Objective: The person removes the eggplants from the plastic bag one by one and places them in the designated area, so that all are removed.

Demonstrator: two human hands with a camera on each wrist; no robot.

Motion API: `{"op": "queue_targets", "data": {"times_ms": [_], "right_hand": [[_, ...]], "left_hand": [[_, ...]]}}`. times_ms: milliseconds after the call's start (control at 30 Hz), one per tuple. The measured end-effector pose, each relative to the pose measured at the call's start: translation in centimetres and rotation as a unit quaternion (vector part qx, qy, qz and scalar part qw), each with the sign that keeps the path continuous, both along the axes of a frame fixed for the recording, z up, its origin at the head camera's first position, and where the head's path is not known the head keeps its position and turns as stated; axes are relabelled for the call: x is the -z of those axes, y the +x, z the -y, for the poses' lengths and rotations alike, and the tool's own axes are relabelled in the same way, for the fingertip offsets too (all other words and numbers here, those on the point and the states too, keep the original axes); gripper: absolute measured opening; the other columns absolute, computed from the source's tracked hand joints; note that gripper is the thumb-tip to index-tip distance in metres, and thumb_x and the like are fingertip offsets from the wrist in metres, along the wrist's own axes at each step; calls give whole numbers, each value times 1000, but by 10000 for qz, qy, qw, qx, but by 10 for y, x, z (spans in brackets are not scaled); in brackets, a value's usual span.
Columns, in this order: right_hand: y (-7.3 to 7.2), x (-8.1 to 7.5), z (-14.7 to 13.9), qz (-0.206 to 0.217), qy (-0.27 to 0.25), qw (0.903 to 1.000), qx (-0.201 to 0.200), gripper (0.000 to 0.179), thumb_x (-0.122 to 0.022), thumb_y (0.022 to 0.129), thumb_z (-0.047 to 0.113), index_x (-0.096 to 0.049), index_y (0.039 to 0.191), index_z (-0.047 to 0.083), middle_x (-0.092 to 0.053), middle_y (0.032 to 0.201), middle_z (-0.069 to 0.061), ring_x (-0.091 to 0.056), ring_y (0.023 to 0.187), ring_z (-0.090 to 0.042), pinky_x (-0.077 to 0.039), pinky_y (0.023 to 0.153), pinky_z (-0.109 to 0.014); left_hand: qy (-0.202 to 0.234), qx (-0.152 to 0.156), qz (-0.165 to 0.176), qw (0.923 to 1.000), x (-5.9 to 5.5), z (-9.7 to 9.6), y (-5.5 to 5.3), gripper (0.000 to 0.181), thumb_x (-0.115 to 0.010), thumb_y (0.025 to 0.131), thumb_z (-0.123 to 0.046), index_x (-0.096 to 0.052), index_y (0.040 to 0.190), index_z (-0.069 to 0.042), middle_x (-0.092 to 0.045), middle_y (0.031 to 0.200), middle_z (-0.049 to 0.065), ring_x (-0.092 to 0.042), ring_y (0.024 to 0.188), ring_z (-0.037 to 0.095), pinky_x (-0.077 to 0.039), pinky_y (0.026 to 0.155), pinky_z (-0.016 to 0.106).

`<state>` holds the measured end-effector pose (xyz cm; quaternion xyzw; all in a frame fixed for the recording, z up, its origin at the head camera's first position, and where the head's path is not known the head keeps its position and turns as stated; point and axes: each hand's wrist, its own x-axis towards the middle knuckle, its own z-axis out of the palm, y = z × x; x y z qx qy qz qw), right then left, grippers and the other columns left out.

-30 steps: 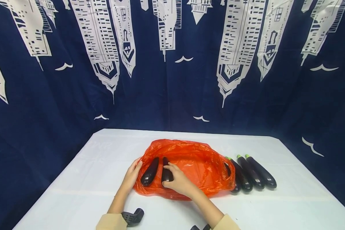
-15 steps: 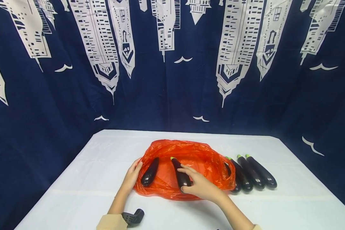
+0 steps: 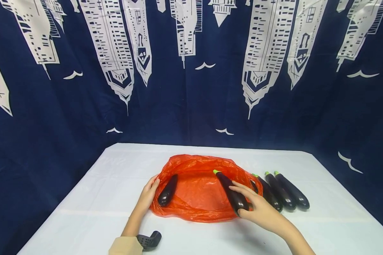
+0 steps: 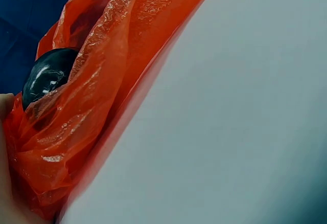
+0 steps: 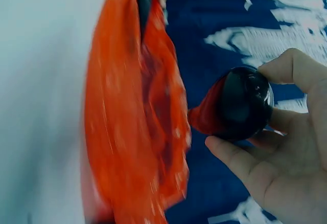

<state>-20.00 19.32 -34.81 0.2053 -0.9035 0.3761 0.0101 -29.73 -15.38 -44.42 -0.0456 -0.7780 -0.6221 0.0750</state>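
An eggplant [image 3: 230, 190] with a green stem end is gripped in my right hand [image 3: 258, 209], raised over the right part of a red plastic bag [image 3: 199, 193]. In the right wrist view my thumb and fingers curl round the eggplant [image 5: 244, 104], its rounded end toward the camera. My left hand [image 3: 148, 193] holds the left rim of the bag, whose mouth spreads wide. Another eggplant [image 3: 168, 191] lies inside, near that hand. The left wrist view shows its glossy end [image 4: 48, 75] behind the bag's folds; most of the left hand is out of that frame.
Several eggplants [image 3: 292, 191] lie side by side on the white table [image 3: 83, 219], right of the bag. The bag and my right hand partly cover the nearest ones. A dark blue cloth [image 3: 191, 106] printed with white buildings hangs behind the table.
My right hand has lifted the eggplant from the bag's inside and carried it right, toward the bag's right edge. My left hand stays at the rim.
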Motion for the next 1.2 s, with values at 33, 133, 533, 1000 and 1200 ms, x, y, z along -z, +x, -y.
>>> {"op": "queue_targets", "data": {"times_ms": [33, 133, 533, 1000, 1200], "right_hand": [[2, -1, -7, -127, 13, 9999, 40, 60, -62, 72, 10, -48, 129, 23, -35, 145, -8, -42, 122, -37, -50, 81, -45], [7, -4, -30, -601, 192, 9975, 303, 59, -64, 73, 10, -49, 129, 22, -39, 142, -10, -44, 123, -35, -51, 82, -44], [6, 10, -99, -586, 24, 9830, 1740, 42, -56, 90, 25, -50, 130, 12, -52, 130, -18, -61, 100, -8, -53, 71, -22], [-2, 32, -158, -1127, -1777, 9272, 3099, 35, -45, 96, 24, -50, 131, 22, -48, 120, 33, -41, 96, 27, -35, 81, 4], [-41, 73, -202, -646, -2470, 8857, 3878, 38, -44, 95, 30, -48, 132, 24, -43, 133, 21, -43, 113, 14, -37, 76, 5]], "left_hand": [[-14, -7, 1, 10000, 0, 0, 0, 49, -40, 96, -36, -40, 136, -7, -43, 138, 17, -36, 130, 34, -24, 109, 51], [-36, -24, 21, 10000, -1, 0, 0, 49, -40, 96, -37, -40, 136, -8, -42, 139, 17, -35, 131, 35, -22, 110, 52], [86, 58, 35, 9999, -2, 1, -4, 47, -40, 97, -31, -40, 136, -6, -42, 139, 18, -35, 131, 35, -22, 110, 51], [-29, 43, -11, 10000, -1, 0, -2, 49, -38, 97, -34, -39, 137, -6, -42, 139, 18, -35, 130, 35, -23, 109, 52], [49, 36, -32, 10000, 0, 0, 0, 49, -39, 97, -34, -39, 136, -6, -42, 139, 18, -35, 131, 35, -22, 110, 51]]}}
